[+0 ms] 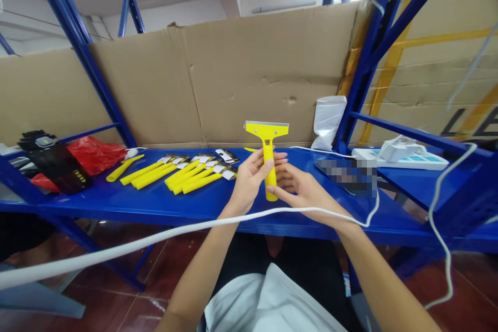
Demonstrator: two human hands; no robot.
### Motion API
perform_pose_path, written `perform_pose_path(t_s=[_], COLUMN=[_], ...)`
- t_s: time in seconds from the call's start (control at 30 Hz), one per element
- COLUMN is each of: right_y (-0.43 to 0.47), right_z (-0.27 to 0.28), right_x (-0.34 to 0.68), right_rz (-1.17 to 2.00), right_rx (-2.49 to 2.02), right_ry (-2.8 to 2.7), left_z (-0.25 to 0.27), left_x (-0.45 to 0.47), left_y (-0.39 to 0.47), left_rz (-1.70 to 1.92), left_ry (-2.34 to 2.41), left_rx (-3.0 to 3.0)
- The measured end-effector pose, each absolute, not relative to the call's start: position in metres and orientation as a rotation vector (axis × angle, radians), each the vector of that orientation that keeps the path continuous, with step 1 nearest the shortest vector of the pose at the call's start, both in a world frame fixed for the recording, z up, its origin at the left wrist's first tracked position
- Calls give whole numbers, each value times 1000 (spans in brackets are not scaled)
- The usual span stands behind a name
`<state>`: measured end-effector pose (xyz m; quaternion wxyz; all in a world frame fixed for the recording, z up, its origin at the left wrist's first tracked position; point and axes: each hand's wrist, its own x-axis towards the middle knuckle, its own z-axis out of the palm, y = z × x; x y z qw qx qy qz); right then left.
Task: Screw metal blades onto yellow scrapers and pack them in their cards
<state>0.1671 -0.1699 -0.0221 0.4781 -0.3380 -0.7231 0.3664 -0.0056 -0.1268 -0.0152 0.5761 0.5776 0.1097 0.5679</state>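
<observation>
A yellow scraper [268, 130] stands upright in front of me, its wide blade head at the top and its handle pointing down. My left hand [248, 179] grips the handle from the left, with the thumb across its front. From the right, my right hand [305, 189] pinches the lower handle, thumb near the bottom end and fingers curled behind. Several more yellow-handled tools [155, 175] lie in a row on the blue bench [128, 203] to the left, with black-and-white tags or packaging at their far ends.
A white cable [155, 238] crosses in front of my forearms. Right of my hands lie a dark phone-like object [338, 179] and a white power strip [412, 160]. A white pouch [329, 122] leans against the cardboard [252, 72]. At left are a black box [58, 166] and red plastic [95, 154].
</observation>
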Motion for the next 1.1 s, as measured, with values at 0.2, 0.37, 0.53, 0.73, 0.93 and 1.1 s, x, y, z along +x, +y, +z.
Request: perform_pose_path(t_s=[0.2, 0.37, 0.53, 0.73, 0.93, 1.1], right_y=[-171, -172, -159, -148, -156, -151], right_z=[-19, -17, -25, -24, -14, -15], right_x=[164, 170, 185, 199, 200, 199], right_rz=[1191, 1094, 878, 494, 455, 553], right_rx=[-627, -736, -868, -979, -1032, -952], right_ry=[-1616, -1619, -1605, -1572, -1532, -1445], left_z=[-12, -14, 7, 44, 26, 9], left_x=[-4, -13, -49, -93, -122, -140], left_y=[-132, -125, -68, 28, 65, 75], left_rz=[1287, 1281, 1375, 992, 750, 591], left_ry=[177, 302, 582, 1276, 1498, 1599], left_rx=[1319, 1560, 2023, 2509, 2566, 2609])
